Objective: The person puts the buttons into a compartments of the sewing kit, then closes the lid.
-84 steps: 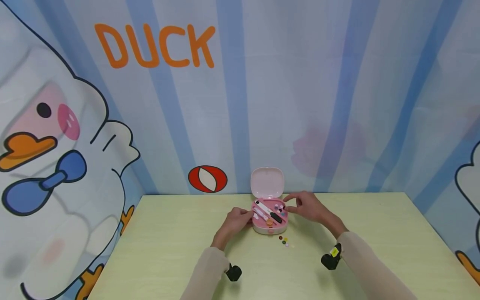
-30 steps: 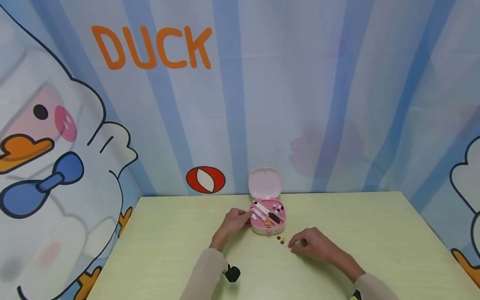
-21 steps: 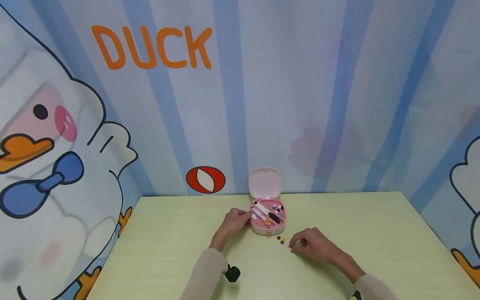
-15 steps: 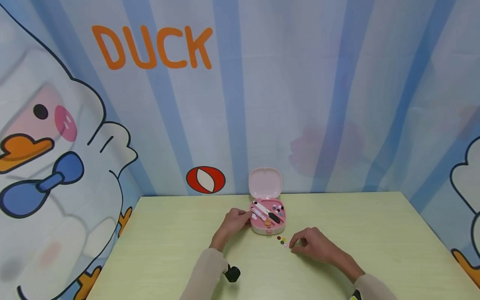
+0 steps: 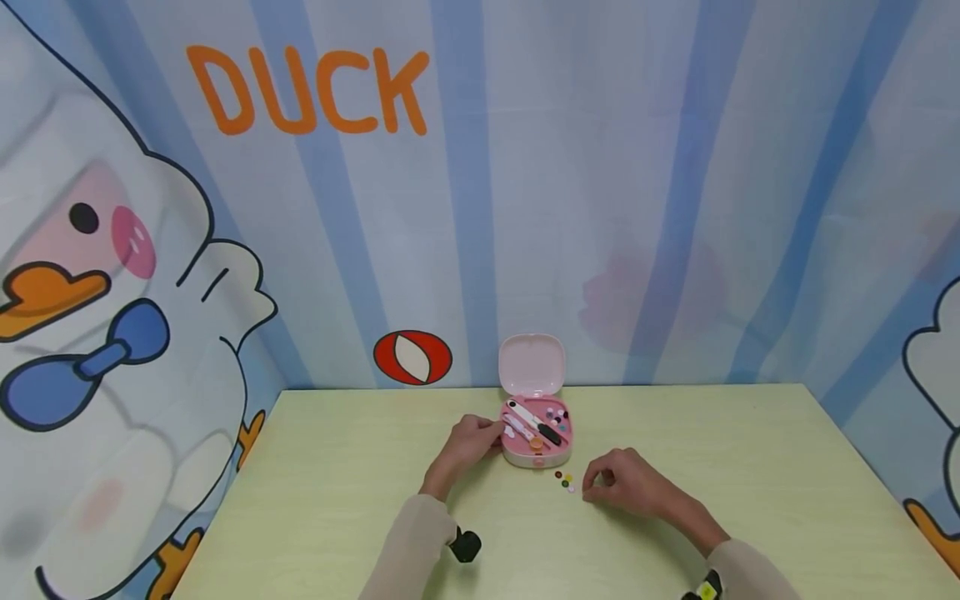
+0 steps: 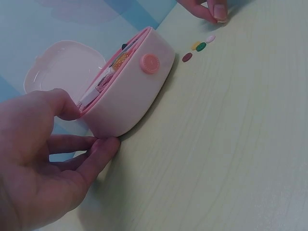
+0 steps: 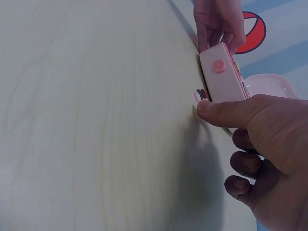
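Grips with the left hand (image 5: 467, 443) one pink box (image 6: 130, 91), clamped on its left end with the thumb at the upper rim and fingers lower down against the wall. Holds the right hand (image 5: 628, 482) low at the table (image 5: 315, 517), with thumb and forefinger together or nearly so at the tips; cannot tell whether anything small is caught between them. Has four loose buttons (image 6: 201, 46) near those fingertips, clustered on the table in front of the box: one dark red, one yellow, one green, one pale pink. Keeps the box upright at the back middle of the table, with one lid (image 5: 532, 365) raised behind and one round catch (image 6: 149, 63) on the front. Contains one white tool with a black handle (image 5: 550, 434), one pinkish stick (image 5: 519, 428) slanting beside it, one orange disc (image 5: 536, 444), and small bits (image 5: 558, 417) on the right, too tiny to count. Wears two beige sleeves (image 5: 415, 537). Faces one striped cloth (image 5: 532, 208) with four orange letters (image 5: 347, 92) and one red ball (image 5: 412, 357) printed on it.
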Tool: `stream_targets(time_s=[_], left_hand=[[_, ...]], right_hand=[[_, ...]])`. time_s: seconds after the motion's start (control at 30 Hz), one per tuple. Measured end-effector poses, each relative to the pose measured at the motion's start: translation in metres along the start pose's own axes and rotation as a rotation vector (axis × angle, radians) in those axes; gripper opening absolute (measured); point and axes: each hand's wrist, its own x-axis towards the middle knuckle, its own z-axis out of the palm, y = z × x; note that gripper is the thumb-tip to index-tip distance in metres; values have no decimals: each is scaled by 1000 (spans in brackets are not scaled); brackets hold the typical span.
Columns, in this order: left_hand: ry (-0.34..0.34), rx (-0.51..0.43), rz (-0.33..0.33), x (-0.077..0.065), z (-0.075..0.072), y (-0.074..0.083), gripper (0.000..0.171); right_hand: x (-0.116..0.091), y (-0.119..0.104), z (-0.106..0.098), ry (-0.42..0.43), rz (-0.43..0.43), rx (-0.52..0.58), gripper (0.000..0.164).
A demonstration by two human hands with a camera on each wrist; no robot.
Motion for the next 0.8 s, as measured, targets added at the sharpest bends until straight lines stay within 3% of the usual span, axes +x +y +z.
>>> stream_targets(time_s=[0.3,0.8], left_hand=[[-4,-36,-1,3,0,-3,41],[3,-13,-6,1,0,-1,40]], right_hand=[[4,-1,-7,6,6,-14,6],[34,-2,-43,79,14,-94,4]])
